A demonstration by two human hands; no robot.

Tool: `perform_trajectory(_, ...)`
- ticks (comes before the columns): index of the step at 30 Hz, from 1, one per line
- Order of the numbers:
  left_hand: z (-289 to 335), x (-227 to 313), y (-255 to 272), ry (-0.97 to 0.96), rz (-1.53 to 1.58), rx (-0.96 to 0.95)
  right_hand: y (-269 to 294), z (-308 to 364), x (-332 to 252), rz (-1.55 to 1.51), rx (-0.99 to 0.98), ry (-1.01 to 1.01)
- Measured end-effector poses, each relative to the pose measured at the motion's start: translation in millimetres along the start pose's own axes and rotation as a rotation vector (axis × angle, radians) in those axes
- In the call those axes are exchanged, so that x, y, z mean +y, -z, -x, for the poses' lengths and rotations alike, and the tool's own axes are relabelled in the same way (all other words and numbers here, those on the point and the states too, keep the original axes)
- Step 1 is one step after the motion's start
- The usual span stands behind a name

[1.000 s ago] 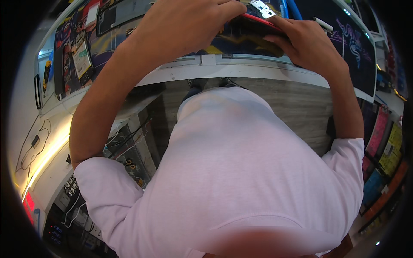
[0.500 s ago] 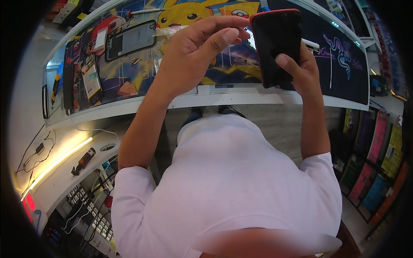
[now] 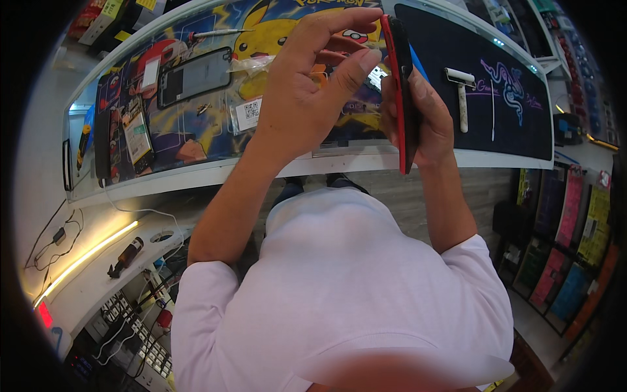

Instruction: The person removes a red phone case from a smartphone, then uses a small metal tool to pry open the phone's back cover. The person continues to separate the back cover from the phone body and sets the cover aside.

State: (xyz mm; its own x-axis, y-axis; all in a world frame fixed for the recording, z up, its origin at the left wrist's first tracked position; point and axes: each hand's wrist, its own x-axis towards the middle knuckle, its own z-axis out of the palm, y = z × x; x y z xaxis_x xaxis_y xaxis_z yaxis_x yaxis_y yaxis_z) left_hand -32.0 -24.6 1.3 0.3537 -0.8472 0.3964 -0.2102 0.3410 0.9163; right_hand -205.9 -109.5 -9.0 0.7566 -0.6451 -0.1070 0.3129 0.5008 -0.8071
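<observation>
My right hand (image 3: 431,121) grips a phone with a red rim (image 3: 403,124), held upright and turned nearly edge-on above the front of the bench. Its thumb lies on the dark face, and its other fingers are behind the phone. My left hand (image 3: 304,98) is raised beside the phone's upper part with thumb and forefinger spread. The forefinger tip reaches the phone's top corner; whether it touches I cannot tell. Some of its other fingers are partly hidden. Below the left hand lie a small clear bag with a printed square code (image 3: 247,114) and crumpled clear plastic (image 3: 251,64).
On the patterned mat lie a grey phone housing (image 3: 196,77), an opened phone with its battery showing (image 3: 137,134) and a thin screwdriver (image 3: 222,32). A white roller (image 3: 461,98) and a cotton swab (image 3: 493,117) rest on the black mat at right. The bench has a white front edge (image 3: 353,157).
The phone has turned from showing its dark face to nearly edge-on and come slightly lower, still in my right hand. My left hand has spread thumb and forefinger wider.
</observation>
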Motion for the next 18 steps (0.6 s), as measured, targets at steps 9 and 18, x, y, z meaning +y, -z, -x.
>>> perform_trajectory(9, -2.1, 9.2, 1.4, 0.110, 0.160, -0.086, 16.0, -10.4, 2.8, -0.056, -0.180, 0.021)
perform_trajectory(18, -3.4, 3.5, -0.7, 0.174, 0.175, -0.095, 27.9, -22.1, 1.9, -0.120, -0.265, 0.043)
